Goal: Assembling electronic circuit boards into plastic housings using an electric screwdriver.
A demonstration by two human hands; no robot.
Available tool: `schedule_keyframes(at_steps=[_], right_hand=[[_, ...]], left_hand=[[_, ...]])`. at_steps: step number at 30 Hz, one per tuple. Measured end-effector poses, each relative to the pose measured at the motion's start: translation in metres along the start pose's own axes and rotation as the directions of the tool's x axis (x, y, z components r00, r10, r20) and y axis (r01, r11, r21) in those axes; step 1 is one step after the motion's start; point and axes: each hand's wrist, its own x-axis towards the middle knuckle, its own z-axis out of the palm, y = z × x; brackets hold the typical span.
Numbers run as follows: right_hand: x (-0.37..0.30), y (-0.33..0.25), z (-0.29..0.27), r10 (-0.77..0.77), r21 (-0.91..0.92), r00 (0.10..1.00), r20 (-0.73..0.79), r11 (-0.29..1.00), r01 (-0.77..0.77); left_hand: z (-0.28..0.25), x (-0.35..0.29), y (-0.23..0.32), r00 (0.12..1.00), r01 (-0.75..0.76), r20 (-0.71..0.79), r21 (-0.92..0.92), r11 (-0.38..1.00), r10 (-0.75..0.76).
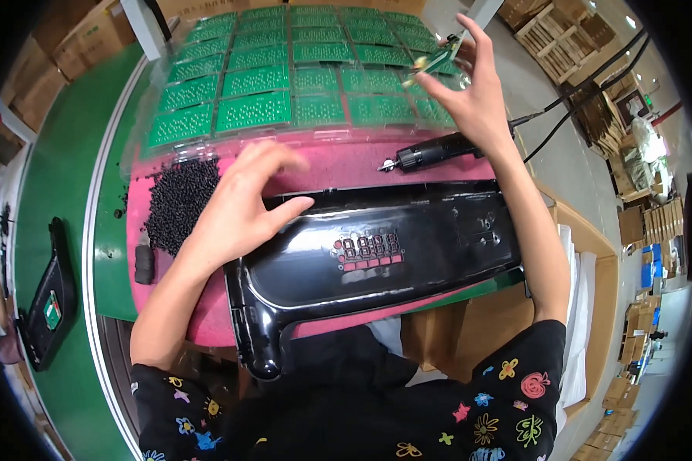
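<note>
My right hand (473, 96) is raised over the right side of a clear tray (315, 137), gripping a small green circuit board (437, 60) by its edges between thumb and fingers. Rows of similar green boards (254, 111) fill the tray. In front of me lies a glossy black plastic housing (307, 273) with digit-shaped cutouts near its middle. Over the housing's far left edge is my left hand (242, 200), thumb and fingers apart, holding nothing. Whether it touches the housing I cannot tell.
A black electric screwdriver (430, 152) lies beyond the housing, its cable running right. Small black screws (178, 203) are heaped at left on the pink mat (338, 163), near a dark block (144, 263). Farther left, another black housing (48, 296) holds a green board. Cardboard boxes stand at right.
</note>
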Motion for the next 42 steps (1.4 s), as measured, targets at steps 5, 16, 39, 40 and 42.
schedule_keyframes(at_steps=[5, 16, 39, 40, 42], right_hand=[[-0.052, -0.092, 0.001, -0.056, 0.670, 0.969, 0.242, 0.732, -0.125], [-0.111, -0.100, -0.045, 0.292, 0.227, 0.863, 0.412, 0.885, -0.407], [-0.151, -0.052, -0.021, 0.065, 0.174, 0.837, 0.543, 0.967, -0.188], [-0.151, -0.052, -0.020, 0.063, 0.153, 0.838, 0.542, 0.973, -0.172], [-0.152, -0.053, -0.018, 0.081, 0.133, 0.835, 0.544, 0.974, -0.182]], left_hand=[[0.003, -0.005, 0.016, 0.995, 0.042, -0.057, -0.501, 0.864, -0.081], [0.000, -0.003, 0.023, 0.955, -0.239, 0.105, -0.279, 0.930, 0.277], [0.018, -0.017, 0.028, 0.915, -0.020, 0.401, 0.174, 0.985, -0.053], [0.019, -0.017, 0.028, 0.912, -0.019, 0.406, 0.169, 0.985, -0.052], [0.020, -0.018, 0.029, 0.919, -0.012, 0.388, 0.204, 0.979, -0.070]])
